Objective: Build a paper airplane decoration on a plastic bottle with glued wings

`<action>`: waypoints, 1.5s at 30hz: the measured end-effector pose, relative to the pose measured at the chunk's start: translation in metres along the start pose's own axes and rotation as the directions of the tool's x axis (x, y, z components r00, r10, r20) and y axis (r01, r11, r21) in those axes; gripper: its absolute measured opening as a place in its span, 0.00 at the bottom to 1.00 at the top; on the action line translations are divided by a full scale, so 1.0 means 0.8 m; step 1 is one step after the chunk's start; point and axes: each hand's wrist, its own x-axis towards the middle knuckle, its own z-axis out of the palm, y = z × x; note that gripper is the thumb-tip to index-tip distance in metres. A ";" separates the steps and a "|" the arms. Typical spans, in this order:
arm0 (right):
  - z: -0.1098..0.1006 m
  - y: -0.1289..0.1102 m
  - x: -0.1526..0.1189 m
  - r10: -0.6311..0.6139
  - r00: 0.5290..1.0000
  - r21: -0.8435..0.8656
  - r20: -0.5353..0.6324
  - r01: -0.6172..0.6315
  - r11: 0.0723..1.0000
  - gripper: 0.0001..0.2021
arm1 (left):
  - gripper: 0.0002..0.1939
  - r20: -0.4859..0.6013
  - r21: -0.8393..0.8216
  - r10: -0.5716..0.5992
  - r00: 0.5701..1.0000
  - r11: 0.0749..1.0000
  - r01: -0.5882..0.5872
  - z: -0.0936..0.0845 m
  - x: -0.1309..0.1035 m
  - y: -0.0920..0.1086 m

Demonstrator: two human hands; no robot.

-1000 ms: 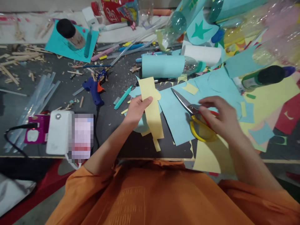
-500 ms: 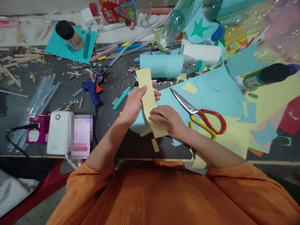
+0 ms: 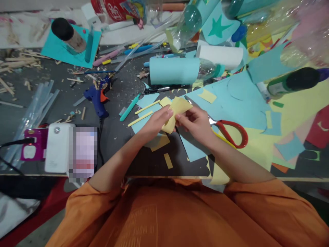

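A strip of yellow paper (image 3: pixel 178 107), bent or twisted, is held between both hands near the middle of the desk. My left hand (image 3: pixel 158 122) pinches its left side, thumb on top. My right hand (image 3: pixel 196 124) closes on its right side with thumb and fingers. Just beyond my right hand lie red and yellow handled scissors (image 3: pixel 233 130), their blades partly hidden by that hand. Two thin yellow sticks or rolls (image 3: pixel 141 118) rest left of my left hand. A small yellow paper piece (image 3: pixel 168 160) lies below the hands.
A bottle wrapped in light blue paper (image 3: pixel 174 71) lies beyond the hands. The blue glue gun (image 3: pixel 96 99) and teal pen (image 3: pixel 130 107) are to the left, with a white power bank (image 3: pixel 58 147) nearer the edge. Blue sheets (image 3: pixel 228 99) and a dark-capped bottle (image 3: pixel 293 82) lie right.
The yellow strip, held lengthwise before, is now bent between the fingers. My right hand has moved up and right, my left hand slightly right. The thin yellow rolls have come into view.
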 end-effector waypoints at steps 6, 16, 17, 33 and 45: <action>0.001 0.010 0.001 -0.002 0.997 -0.045 -0.082 -0.002 0.999 0.18 | 0.20 0.046 -0.074 -0.012 0.999 0.997 0.015 -0.001 0.002 0.003; -0.009 0.003 0.007 0.035 0.999 0.086 -0.025 -0.033 0.996 0.22 | 0.13 0.176 -0.101 -0.171 0.969 0.976 0.191 -0.025 0.008 0.010; -0.009 0.002 0.007 0.035 0.999 0.070 -0.016 -0.034 0.997 0.22 | 0.12 0.185 -0.090 -0.178 0.966 0.976 0.197 -0.026 0.007 0.011; -0.008 0.002 0.009 0.057 0.974 0.134 -0.221 -0.028 0.991 0.26 | 0.22 -0.251 -0.005 0.216 0.944 0.974 -0.225 -0.029 0.016 0.005; -0.008 -0.001 0.011 0.064 0.986 0.168 -0.151 -0.039 0.985 0.22 | 0.22 -0.337 -0.010 0.137 0.932 0.989 -0.149 -0.028 0.016 0.000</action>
